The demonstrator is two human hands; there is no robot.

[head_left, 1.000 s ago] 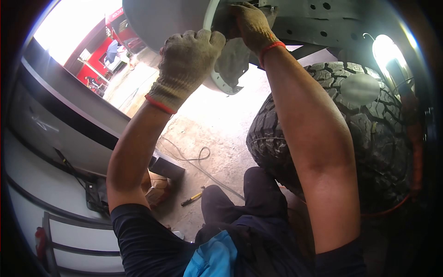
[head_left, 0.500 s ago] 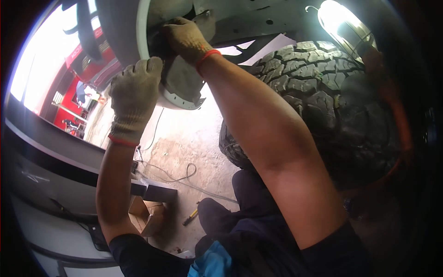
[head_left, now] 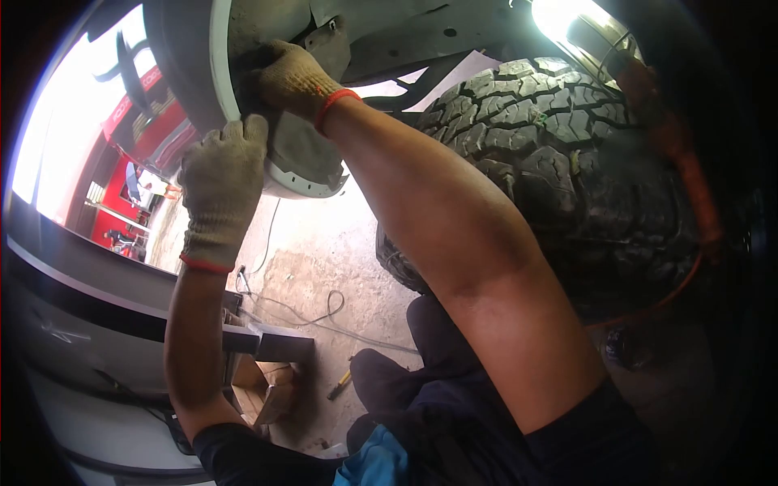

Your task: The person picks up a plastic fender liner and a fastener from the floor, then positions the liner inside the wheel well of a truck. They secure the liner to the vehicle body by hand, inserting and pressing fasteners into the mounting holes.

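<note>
The grey curved wheel-arch liner with its pale rim (head_left: pixel 304 166) hangs overhead at the upper left, under the vehicle body. The left hand (head_left: pixel 220 182), in a beige knit glove with a red cuff, reaches straight up, its fingers curled over the liner's white edge and gripping it. The right hand (head_left: pixel 293 79), gloved alike, stretches up and across with the forearm slanting; its fingers are closed on the liner's upper part. Just right stands a black knobby tyre (head_left: pixel 551 162), with a bright work lamp (head_left: pixel 567 20) above. Below, a yellow-handled tool (head_left: pixel 339 385) lies on the concrete floor (head_left: pixel 316 259).
</note>
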